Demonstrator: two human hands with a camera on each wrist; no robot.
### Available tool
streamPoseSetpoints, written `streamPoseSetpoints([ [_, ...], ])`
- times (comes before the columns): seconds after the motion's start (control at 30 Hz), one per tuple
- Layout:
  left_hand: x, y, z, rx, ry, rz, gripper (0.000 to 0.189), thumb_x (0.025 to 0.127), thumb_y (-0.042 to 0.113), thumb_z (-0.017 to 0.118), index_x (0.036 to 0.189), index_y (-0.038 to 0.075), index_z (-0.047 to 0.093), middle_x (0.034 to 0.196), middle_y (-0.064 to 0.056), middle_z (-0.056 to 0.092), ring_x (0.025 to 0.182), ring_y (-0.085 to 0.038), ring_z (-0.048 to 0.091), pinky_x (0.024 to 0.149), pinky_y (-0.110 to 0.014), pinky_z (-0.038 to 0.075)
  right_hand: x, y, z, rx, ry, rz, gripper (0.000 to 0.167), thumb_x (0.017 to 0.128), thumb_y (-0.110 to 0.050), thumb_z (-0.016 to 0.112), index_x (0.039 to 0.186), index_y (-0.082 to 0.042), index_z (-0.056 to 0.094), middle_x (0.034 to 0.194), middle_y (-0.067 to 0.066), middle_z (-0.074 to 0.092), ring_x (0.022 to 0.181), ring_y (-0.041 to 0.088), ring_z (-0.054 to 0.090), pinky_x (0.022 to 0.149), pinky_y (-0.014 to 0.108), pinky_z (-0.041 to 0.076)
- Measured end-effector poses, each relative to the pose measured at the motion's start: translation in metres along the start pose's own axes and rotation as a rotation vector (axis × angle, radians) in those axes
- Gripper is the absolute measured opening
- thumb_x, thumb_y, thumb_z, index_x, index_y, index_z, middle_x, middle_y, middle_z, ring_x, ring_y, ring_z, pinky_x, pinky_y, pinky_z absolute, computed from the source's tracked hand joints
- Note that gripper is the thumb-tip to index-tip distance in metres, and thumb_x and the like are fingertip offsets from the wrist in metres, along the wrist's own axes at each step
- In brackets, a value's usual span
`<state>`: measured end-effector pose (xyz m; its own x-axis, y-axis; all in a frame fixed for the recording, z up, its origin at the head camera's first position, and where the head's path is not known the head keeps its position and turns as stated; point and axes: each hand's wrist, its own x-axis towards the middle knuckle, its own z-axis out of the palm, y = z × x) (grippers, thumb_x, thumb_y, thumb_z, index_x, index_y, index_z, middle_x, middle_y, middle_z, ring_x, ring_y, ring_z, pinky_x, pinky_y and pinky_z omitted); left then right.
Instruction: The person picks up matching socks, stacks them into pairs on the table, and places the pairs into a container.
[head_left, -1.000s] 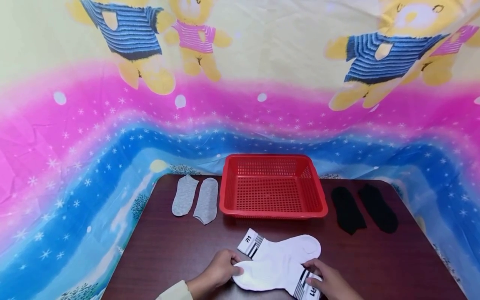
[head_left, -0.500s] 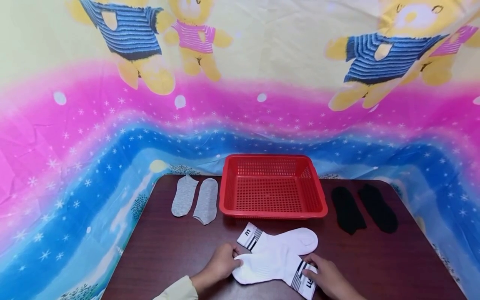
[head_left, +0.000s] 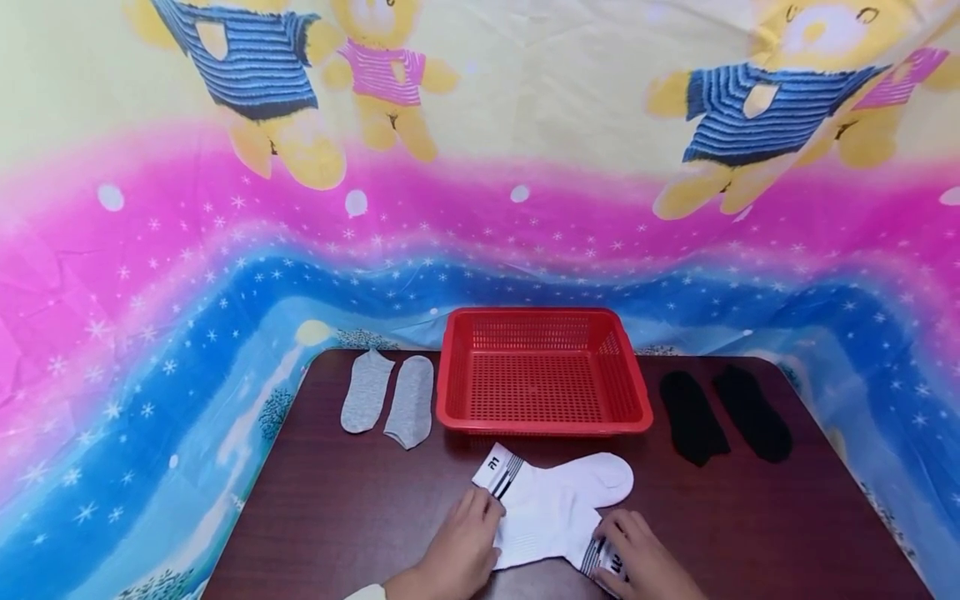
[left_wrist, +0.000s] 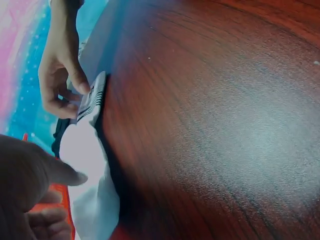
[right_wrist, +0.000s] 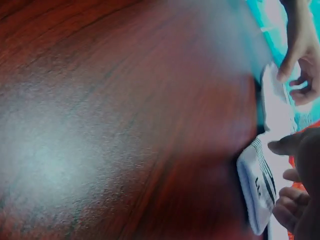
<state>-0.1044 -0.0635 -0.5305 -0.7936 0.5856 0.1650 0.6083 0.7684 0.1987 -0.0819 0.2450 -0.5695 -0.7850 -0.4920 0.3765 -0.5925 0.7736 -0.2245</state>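
Note:
Two white socks with black-striped cuffs lie crossed on the table. In the head view, the far sock has its cuff at the left. The near sock points its cuff to the lower right. My left hand is over the near sock's toe end and covers it, fingers reaching towards the far sock's cuff. Over the near sock's cuff is my right hand, its fingers loosely bent. In the wrist views both thumbs lie at the sock fabric, apart from the fingers; firm contact is hard to judge.
A red plastic basket stands behind the white socks. Two grey ankle socks lie to its left, and two black ankle socks to its right. The dark wooden table backs onto a printed cloth.
The white socks shifted slightly away from me, towards the basket. My left hand let go of the near sock's toe and moved right, over it. My right hand loosened at the cuff.

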Motion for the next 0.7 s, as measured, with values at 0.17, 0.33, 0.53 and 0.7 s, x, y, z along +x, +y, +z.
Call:
streamPoseSetpoints([
  [0.17,-0.005,-0.001,0.003,0.004,-0.09,0.111,0.041,0.077,0.028,0.088,0.108,0.014,0.064,0.101,0.004,0.055,0.096,-0.009,0.05,0.075,-0.023,0.042,-0.002,0.002,-0.001,-0.01,-0.111,-0.1,0.049,0.075,-0.049,0.087,0.107,-0.018,0.066,0.106,-0.01,0.052,0.093,0.003,0.046,0.071,0.022,0.048],
  [0.33,-0.013,-0.008,0.01,0.049,-0.078,0.216,0.033,0.075,0.017,0.085,0.102,0.013,0.066,0.1,0.003,0.056,0.095,-0.011,0.053,0.07,-0.021,0.041,-0.006,0.007,-0.003,-0.042,-0.233,-0.15,0.049,0.086,-0.059,0.074,0.112,-0.018,0.069,0.106,-0.006,0.055,0.093,0.005,0.047,0.073,0.024,0.05],
  [0.53,-0.015,-0.016,0.015,0.187,-0.129,0.341,0.047,0.08,0.049,0.081,0.107,0.015,0.062,0.099,0.005,0.054,0.093,-0.009,0.05,0.07,-0.021,0.043,-0.009,0.01,0.003,-0.205,-0.167,-0.296,0.045,0.078,-0.046,0.081,0.11,-0.017,0.069,0.102,-0.002,0.059,0.091,0.012,0.051,0.075,0.026,0.052],
  [0.7,-0.014,-0.019,0.02,0.322,-0.049,0.448,0.027,0.087,0.035,0.074,0.103,0.017,0.061,0.096,0.006,0.055,0.091,-0.008,0.05,0.069,-0.02,0.045,-0.011,0.009,0.008,-0.243,-0.12,-0.336,0.045,0.067,-0.028,0.084,0.108,-0.016,0.067,0.098,-0.002,0.058,0.086,0.011,0.048,0.071,0.025,0.048],
])
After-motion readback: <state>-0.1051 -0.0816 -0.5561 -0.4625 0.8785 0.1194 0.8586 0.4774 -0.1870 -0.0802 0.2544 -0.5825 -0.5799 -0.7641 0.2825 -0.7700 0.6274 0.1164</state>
